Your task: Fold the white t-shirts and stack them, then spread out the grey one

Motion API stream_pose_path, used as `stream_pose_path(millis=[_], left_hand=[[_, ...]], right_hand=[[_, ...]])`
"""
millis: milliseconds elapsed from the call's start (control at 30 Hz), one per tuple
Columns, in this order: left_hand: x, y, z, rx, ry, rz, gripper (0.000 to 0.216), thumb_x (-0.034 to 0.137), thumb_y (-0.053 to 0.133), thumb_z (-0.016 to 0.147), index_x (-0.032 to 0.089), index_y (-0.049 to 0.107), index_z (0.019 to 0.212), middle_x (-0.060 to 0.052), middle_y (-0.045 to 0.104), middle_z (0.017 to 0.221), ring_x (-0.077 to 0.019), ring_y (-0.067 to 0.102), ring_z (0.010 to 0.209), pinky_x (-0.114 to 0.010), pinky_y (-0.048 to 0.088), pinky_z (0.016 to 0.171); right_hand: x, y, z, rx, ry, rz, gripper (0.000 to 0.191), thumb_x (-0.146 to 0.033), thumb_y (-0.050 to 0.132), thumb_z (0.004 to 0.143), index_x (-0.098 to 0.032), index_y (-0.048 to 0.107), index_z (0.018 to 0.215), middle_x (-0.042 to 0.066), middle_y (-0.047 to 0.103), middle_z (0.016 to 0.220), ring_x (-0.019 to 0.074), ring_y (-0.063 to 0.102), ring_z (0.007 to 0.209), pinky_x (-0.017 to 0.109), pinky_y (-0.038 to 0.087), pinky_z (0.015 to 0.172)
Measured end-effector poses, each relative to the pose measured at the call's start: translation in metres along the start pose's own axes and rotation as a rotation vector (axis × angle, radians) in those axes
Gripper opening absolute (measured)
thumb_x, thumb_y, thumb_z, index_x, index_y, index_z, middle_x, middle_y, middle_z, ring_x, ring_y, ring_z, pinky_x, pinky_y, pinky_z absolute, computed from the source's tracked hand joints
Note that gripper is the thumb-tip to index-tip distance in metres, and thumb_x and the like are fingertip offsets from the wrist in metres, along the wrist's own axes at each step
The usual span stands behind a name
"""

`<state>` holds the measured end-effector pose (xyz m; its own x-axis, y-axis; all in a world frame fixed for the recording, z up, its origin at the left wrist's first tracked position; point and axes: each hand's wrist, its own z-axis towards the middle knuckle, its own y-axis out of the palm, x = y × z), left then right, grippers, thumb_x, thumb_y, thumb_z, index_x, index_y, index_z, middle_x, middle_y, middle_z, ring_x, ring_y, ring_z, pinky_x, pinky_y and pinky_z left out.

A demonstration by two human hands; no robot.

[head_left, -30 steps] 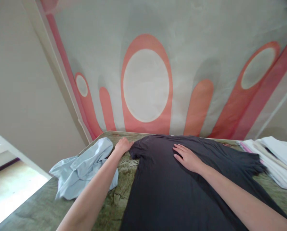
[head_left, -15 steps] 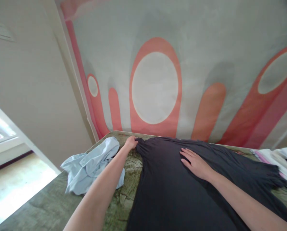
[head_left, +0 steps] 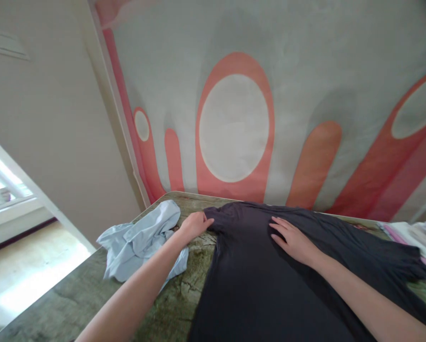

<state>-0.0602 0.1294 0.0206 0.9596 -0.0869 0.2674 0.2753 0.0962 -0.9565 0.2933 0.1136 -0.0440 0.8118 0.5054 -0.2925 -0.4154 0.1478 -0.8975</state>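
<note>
A dark grey T-shirt point(head_left: 256, 280) lies spread flat on a green mottled table point(head_left: 56, 308). My left hand point(head_left: 194, 224) rests at the shirt's left sleeve, fingers curled on the sleeve's edge. My right hand point(head_left: 291, 238) lies flat and open on the shirt's chest, fingers stretched toward the collar. A crumpled light blue garment point(head_left: 141, 240) sits on the table just left of my left forearm.
A stack of white and pink folded cloth point(head_left: 416, 232) lies at the table's right edge. A grey wall hanging with red and white ovals point(head_left: 234, 123) rises right behind the table. The floor point(head_left: 27, 275) drops away at the left.
My left hand has pulled the sleeve edge slightly nearer and lower from the table's far edge. My right hand stays flat on the shirt. The view has shifted a little.
</note>
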Motion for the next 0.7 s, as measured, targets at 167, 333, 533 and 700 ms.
stream_pose_path(millis=[167,333,533,700], left_hand=[[0.007,0.01,-0.022,-0.286,-0.082,-0.274,0.049,0.058,0.041,0.08,0.015,0.055,0.058,-0.003,0.057,0.048,-0.0168,0.059,0.047,-0.024,0.042,0.05],[0.011,0.018,-0.016,-0.204,-0.213,-0.621,0.042,0.042,0.065,0.069,0.014,0.048,0.096,0.004,0.057,0.049,-0.016,0.059,0.047,-0.022,0.045,0.044],[0.004,0.022,-0.012,-0.236,-0.15,-0.83,0.023,0.028,0.064,0.074,0.016,0.047,0.083,0.004,0.058,0.056,-0.0141,0.063,0.057,-0.023,0.05,0.052],[-0.005,0.023,-0.003,-0.127,-0.175,-0.85,0.017,0.026,0.059,0.079,0.015,0.047,0.084,0.002,0.059,0.063,-0.012,0.064,0.062,-0.022,0.051,0.056]], right_hand=[[-0.066,-0.016,0.007,-0.148,-0.14,0.045,0.039,-0.033,0.033,0.089,-0.02,0.058,0.116,0.009,0.051,0.128,0.0217,0.046,0.117,0.039,0.035,0.099],[-0.166,-0.019,0.005,-0.243,-0.324,0.036,0.03,-0.024,0.038,0.088,-0.017,0.061,0.105,0.009,0.061,0.105,0.0208,0.054,0.097,0.035,0.042,0.087],[-0.207,0.003,-0.005,-0.168,-0.193,-0.029,0.027,-0.027,0.039,0.088,-0.016,0.063,0.084,0.009,0.058,0.088,0.0232,0.052,0.087,0.037,0.043,0.077],[-0.201,0.015,-0.014,-0.075,-0.159,0.06,0.024,-0.03,0.044,0.086,-0.018,0.061,0.098,0.009,0.056,0.101,0.0238,0.049,0.092,0.038,0.041,0.078]])
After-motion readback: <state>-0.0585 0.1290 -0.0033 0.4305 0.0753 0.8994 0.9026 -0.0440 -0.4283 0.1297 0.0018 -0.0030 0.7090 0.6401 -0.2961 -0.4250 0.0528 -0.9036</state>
